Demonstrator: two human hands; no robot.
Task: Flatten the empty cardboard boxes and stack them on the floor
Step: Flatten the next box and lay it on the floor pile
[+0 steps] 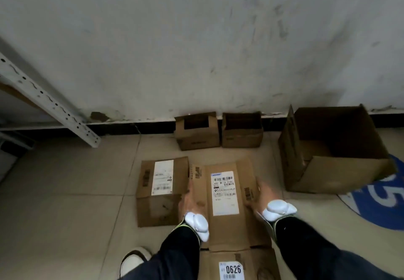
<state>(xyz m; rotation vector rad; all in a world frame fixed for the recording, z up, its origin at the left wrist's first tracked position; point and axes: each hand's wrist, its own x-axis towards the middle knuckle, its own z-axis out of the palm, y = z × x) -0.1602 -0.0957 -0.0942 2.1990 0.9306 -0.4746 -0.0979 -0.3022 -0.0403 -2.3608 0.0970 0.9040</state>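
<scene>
A flattened cardboard box (225, 227) with a white shipping label lies low in front of me. My left hand (189, 201) grips its left edge and my right hand (262, 193) grips its right edge. Its near end overlaps another flattened box (258, 264), which bears a label reading 0626. Just to the left sits a closed box (161, 192) with a white label, still in its full shape. Two small open boxes (196, 136) (242, 134) stand against the wall. A large open box (334, 170) stands at the right.
The floor (65, 192) is beige tile, with a blue round marking (384, 205) under the large box. A white perforated shelf upright (43, 98) slants at the left. My shoe (133, 260) is at the bottom left. A scuffed wall (196, 39) closes the far side.
</scene>
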